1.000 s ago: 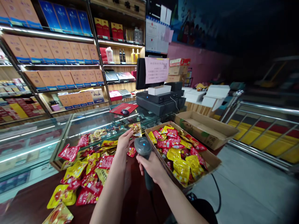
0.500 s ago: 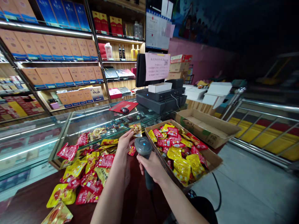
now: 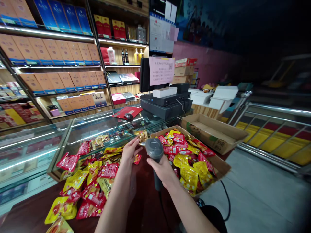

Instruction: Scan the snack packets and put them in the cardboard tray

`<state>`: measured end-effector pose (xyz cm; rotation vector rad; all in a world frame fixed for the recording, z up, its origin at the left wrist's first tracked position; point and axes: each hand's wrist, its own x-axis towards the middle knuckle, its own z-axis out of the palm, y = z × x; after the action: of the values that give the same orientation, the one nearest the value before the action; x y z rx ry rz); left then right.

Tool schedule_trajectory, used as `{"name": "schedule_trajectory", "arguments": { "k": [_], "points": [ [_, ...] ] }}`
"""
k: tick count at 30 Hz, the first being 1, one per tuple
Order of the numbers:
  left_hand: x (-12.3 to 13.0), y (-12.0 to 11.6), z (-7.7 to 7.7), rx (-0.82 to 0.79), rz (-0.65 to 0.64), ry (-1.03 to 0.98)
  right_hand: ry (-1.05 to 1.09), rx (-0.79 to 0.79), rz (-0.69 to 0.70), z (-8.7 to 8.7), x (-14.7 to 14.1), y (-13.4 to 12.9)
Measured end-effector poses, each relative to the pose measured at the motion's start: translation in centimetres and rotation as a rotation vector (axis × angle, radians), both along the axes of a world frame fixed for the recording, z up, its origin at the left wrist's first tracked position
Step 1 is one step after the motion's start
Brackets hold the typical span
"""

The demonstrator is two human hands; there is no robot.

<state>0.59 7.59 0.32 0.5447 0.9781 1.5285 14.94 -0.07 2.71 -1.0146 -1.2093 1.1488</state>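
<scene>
black handheld barcode scanner sits gripped in the closed right hand, above the dark wooden counter. the left hand is part open at a small gold foil packet, perhaps pinching it, hard to tell. red and yellow snack packets lie loose left; more fill a brown cardboard tray right.

Lit shelves stand back — a black till below a pink notice.
</scene>
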Motion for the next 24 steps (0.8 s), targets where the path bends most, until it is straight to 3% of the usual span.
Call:
{"name": "schedule_trajectory", "arguments": {
  "k": [6, 13, 18, 21, 24],
  "points": [
    [4.6, -0.9, 0.9, 0.058, -0.145, 0.044, 0.129, -0.084, -0.015, 1.8, 3.7, 1.7],
    [13.2, -0.1, 1.5, 0.066, -0.323, 0.074, 0.223, -0.117, -0.241, 1.4, 11.0, 2.1],
    [18.6, 1.0, 1.1, 0.06, -0.474, 0.19, 0.268, -0.154, -0.429, 1.0, 15.8, 2.0],
    [19.7, 1.6, 0.6, 0.08, -0.472, 0.228, 0.282, -0.142, -0.531, 0.8, 17.3, 2.1],
    [18.5, 1.8, 0.5, 0.1, -0.43, 0.227, 0.254, -0.132, -0.535, 1.0, 17.0, 2.2]
  ]
}}
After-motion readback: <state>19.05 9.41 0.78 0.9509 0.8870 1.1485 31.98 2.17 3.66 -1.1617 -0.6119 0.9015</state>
